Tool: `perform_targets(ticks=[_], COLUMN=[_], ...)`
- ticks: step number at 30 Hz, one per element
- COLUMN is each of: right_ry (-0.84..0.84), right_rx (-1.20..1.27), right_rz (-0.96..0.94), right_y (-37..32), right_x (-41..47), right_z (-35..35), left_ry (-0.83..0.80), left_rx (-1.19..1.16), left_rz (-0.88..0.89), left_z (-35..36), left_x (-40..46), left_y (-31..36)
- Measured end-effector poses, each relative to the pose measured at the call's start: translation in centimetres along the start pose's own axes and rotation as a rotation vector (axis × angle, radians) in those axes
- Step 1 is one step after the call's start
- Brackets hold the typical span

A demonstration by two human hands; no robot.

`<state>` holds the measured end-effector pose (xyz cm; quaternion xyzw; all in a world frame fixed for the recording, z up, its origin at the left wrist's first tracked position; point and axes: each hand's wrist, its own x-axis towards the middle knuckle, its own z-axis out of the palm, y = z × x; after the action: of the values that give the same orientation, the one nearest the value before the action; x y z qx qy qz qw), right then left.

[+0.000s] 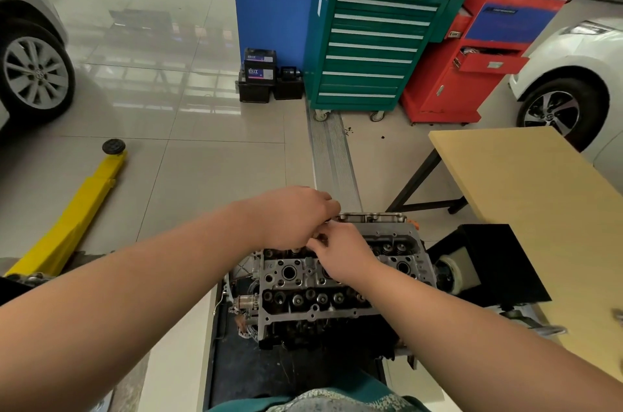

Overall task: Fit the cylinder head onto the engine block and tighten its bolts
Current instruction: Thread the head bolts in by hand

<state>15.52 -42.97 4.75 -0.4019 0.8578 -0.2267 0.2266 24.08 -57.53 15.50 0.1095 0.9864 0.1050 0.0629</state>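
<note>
Floor tile lies open at frame left, w/ yellow lift arm (72, 212) at lower left. Centre-bottom: cylinder head (320, 290), grey, ports upward, sits on engine block (323, 332). Left hand (293, 216) and right hand (340, 253) meet over its far edge, fingers curled, pinching sth small, unclear what. Wooden table (539, 196) crowds right.

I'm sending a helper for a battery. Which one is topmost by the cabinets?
Find the blue wall panel left of the green cabinet. Black batteries sit on the floor at its foot. Take the battery stacked on top, the only one with a purple-and-white label.
</note>
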Motion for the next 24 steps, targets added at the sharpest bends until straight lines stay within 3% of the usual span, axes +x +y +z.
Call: perform_targets(ticks=[4, 10, 12, 18, 21, 24], right_ry=[0.068, 0.207, 0.171, -0.01, 0.083, 0.166], right_rx=[-0.056, -0.046, -0.106, -0.084, -0.094, -0.02], right_rz=[-0.025, 0.042, 0.01, -0.022, -0.024, -0.017], right_y=[-0.7, -1.2, -1.1, 0.0, -0.2, -0.7], right_x=[-0.1, -0.4, -0.4, 0.0, -0.4, -0.9], right_z=[0.0, -0.3, -0.9, -1.0, -0.5, 0.4], left_ry=[0.003, 0.067, 0.03, -0.049, 0.0, 0.053], left_rx=[-0.029, 0.014, 0.019, 0.005, -0.07, -0.057], left_rz=[-0.02, -0.283, -0.275, 0.006, -0.036, -0.215], left_z=[-0.2, 0.1, 0.3, -0.8, -1.0, -0.5], left_x=[-0.3, 0.5, 0.9, 0.2, 0.1, 0.7], left_y=[0.2, 1.4, 1.8, 0.5, 0.6, 1.2])
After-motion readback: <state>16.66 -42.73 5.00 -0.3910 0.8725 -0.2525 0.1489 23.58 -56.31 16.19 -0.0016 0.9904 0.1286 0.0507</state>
